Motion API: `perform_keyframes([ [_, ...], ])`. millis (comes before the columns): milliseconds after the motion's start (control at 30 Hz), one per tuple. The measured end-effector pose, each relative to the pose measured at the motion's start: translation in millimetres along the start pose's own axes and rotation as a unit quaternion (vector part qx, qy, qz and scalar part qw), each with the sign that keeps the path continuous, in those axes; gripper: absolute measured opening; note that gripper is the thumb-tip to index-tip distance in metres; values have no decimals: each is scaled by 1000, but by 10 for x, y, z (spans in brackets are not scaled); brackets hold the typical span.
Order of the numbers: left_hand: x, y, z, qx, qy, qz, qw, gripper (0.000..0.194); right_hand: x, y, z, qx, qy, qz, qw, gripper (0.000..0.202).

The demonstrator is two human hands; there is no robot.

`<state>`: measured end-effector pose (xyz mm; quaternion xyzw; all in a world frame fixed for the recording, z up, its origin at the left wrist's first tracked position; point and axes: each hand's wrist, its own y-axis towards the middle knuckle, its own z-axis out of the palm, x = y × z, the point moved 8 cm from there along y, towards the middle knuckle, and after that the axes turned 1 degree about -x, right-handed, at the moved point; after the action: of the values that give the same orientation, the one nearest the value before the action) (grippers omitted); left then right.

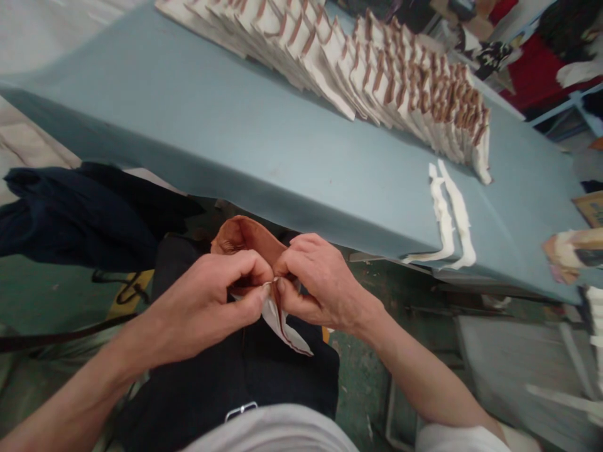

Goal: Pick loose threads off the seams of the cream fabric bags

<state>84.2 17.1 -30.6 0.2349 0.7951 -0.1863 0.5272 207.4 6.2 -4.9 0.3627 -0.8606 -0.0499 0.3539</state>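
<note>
Above my lap, a sewn fabric piece (252,233) is held up in both hands. One side is orange-brown; a white flap (285,333) with a dark red-brown edge hangs below my fingers. My left hand (221,292) pinches its edge between thumb and bent fingers. Close beside it, my right hand (315,282) pinches the same edge, the two thumbs nearly meeting. Part of the piece is hidden behind my hands, so its full shape cannot be made out.
A blue-covered table (226,125) stretches across in front of me. Along its far side lie long overlapping rows of white pieces with brown edges (330,56). Two white strips (455,213) hang over the near edge at right. Dark blue cloth (80,213) lies at left.
</note>
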Motion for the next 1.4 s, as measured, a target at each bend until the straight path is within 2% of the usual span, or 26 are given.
perform_keyframes([
  [133, 151, 68, 44, 37, -134, -45, 989, 23, -115, 23, 20, 20, 63, 34, 997, 17],
  [200, 174, 91, 23, 41, -149, -52, 987, 24, -131, 38, 7, 34, 77, 34, 996, 18],
  [533, 152, 94, -66, 73, -51, -39, 995, 28, -107, 65, 29, 29, 94, 21, 995, 17],
  [700, 156, 105, -60, 83, -51, -33, 995, 28, -163, 72, 33, 31, 113, 18, 993, 18],
  [833, 153, 98, -25, 68, -5, -44, 997, 22, -204, 72, 65, 33, 103, 30, 994, 18],
  [1033, 97, 133, 15, -8, 123, -4, 992, 12, -295, 99, 167, 56, 38, 69, 995, 10],
  [1133, 139, 149, 20, -9, 125, -15, 992, 12, -340, 112, 216, 74, 17, 93, 993, 11],
  [1267, 149, 147, -10, 13, 97, 1, 995, 14, -385, 105, 240, 85, 56, 125, 987, 11],
  [1400, 188, 132, -41, 34, 56, 10, 998, 17, -385, 100, 217, 72, 77, 120, 987, 15],
])
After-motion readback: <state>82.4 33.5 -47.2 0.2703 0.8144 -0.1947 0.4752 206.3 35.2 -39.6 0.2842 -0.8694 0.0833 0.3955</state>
